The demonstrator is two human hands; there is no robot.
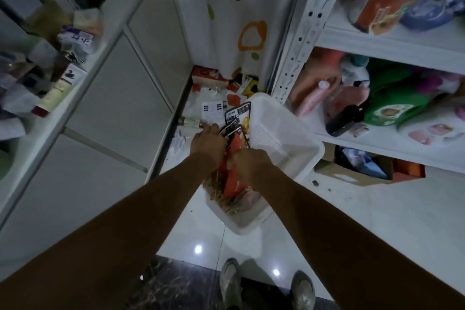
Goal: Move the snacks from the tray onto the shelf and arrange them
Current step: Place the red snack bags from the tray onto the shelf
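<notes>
A white plastic tray [286, 131] stands on the tiled floor between two shelving units. Several snack packets lie in its near end [226, 196]. My left hand [207, 143] grips a fanned bunch of black-and-yellow snack packets [236, 118] over the tray's left side. My right hand [247, 162] holds red snack packets [232, 181] just above the pile. The far half of the tray shows its bare mesh bottom.
A white metal shelf [377, 43] with bags, a dark bottle [346, 118] and soft items stands at right. Left is a cluttered white shelf [83, 63]. Boxes and papers [214, 98] litter the far floor below a spotted curtain. A cardboard box [357, 171] sits under the right shelf.
</notes>
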